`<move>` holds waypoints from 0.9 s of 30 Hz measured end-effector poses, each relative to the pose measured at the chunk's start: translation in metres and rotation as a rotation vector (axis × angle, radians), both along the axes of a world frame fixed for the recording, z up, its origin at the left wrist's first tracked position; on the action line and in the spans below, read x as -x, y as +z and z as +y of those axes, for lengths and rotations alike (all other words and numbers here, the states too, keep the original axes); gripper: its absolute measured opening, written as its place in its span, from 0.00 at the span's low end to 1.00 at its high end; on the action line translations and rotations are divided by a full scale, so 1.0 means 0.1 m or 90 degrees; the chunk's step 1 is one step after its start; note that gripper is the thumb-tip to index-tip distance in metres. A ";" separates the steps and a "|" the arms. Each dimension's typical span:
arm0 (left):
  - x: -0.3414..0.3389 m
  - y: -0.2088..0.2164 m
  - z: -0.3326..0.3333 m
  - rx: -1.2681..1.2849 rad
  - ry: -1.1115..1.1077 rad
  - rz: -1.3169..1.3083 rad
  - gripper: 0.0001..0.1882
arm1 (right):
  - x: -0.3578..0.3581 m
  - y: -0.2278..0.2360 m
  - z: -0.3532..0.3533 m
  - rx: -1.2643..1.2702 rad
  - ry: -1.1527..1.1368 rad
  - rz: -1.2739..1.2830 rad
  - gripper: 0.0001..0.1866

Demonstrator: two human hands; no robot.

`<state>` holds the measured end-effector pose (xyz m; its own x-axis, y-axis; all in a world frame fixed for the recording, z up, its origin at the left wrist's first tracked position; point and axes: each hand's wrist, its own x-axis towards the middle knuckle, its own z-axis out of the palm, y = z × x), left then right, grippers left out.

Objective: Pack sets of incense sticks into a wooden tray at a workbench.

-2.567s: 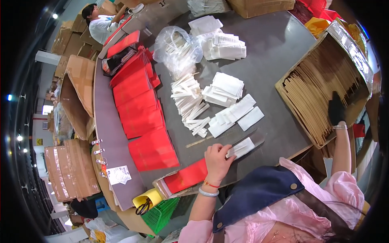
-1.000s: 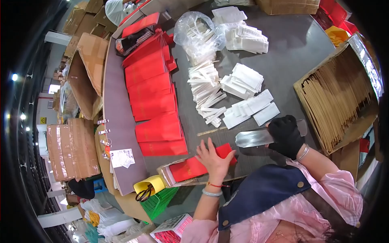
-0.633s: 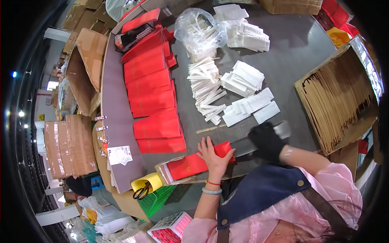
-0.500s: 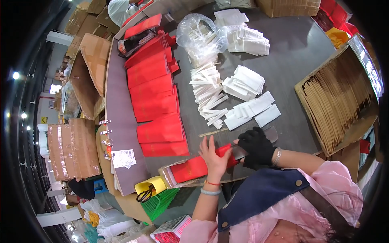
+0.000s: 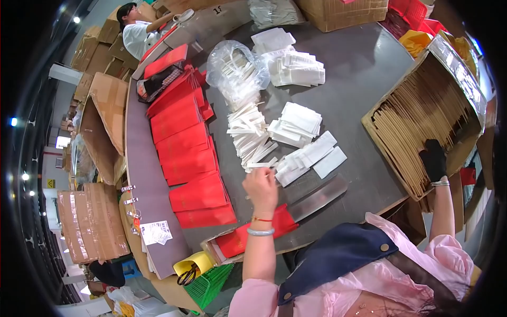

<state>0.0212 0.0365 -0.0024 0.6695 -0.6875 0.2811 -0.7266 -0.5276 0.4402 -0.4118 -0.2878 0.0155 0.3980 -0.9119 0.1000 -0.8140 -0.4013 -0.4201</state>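
Note:
My left hand (image 5: 260, 191), bare with a bracelet and a red cord, reaches the near end of a pile of white paper strips (image 5: 247, 129). Its fingers are curled together at the strips; what they pinch, if anything, is hidden. My right hand (image 5: 434, 160), in a black glove, is in the cardboard box (image 5: 393, 153) at the right, against the brown cardboard sheets (image 5: 422, 116). Its dark fingers are hard to make out. Below my left hand a red paper bag (image 5: 285, 221) lies around a flat metal plate (image 5: 320, 198), whose rounded end sticks out to the right.
Red paper bags (image 5: 182, 153) lie overlapped along the left. White folded papers (image 5: 298, 122) and a clear plastic bag (image 5: 237, 66) of strips are mid-table. A yellow holder (image 5: 196, 261) with black-handled scissors stands at the near edge. Another person (image 5: 140, 34) is at the far left.
My right hand has left the metal plate and moved right into the cardboard box. My left hand has gone from the red bag up to the paper strips, its fingers closing. Another person appears.

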 end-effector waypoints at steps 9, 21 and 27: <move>0.53 -0.12 -0.75 0.028 -0.079 0.061 0.16 | -0.23 0.03 0.05 -0.042 0.003 0.039 0.14; 0.49 0.03 -0.63 0.105 -0.161 0.110 0.10 | -0.66 0.50 0.44 0.148 0.024 -0.196 0.12; 0.46 0.46 0.12 -0.111 -0.163 0.652 0.10 | -1.47 0.71 1.00 -0.102 0.428 -0.181 0.12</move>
